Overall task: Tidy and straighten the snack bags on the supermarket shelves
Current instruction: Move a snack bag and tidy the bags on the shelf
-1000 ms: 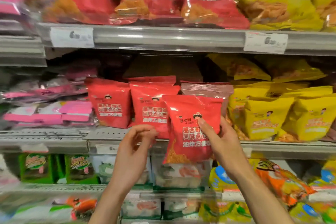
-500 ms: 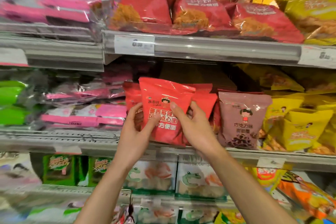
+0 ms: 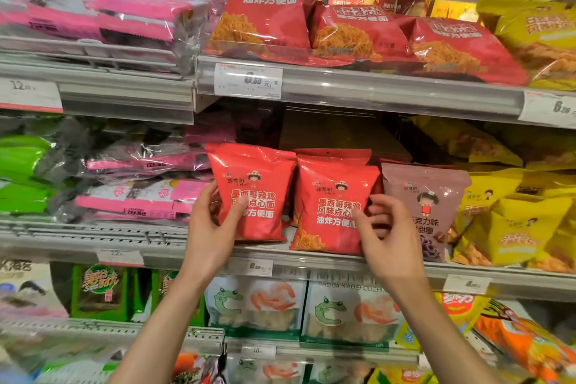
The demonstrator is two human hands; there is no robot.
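Left red snack bag (image 3: 254, 193), middle shelf: white print "墨西哥辣鸡", lower lines partly covered by a thumb. Right red snack bag (image 3: 335, 206): "墨西哥辣鸡 / 风味点心面 / 油炸方便面". Large red bag (image 3: 268, 14), top shelf: "油炸方便面". Price tag (image 3: 248, 81) on the rail beneath: "6.50 元/包". Pink packet (image 3: 137, 212): "ZEK". Far-left price label (image 3: 29, 95): "12", remainder blurred. Frog-print pack (image 3: 349, 309): "GAO GA XIAO SHOU".

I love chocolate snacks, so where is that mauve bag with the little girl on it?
In the head view, the mauve bag stands on the middle shelf, right of centre, between a red bag and the yellow bags, partly behind the right hand.
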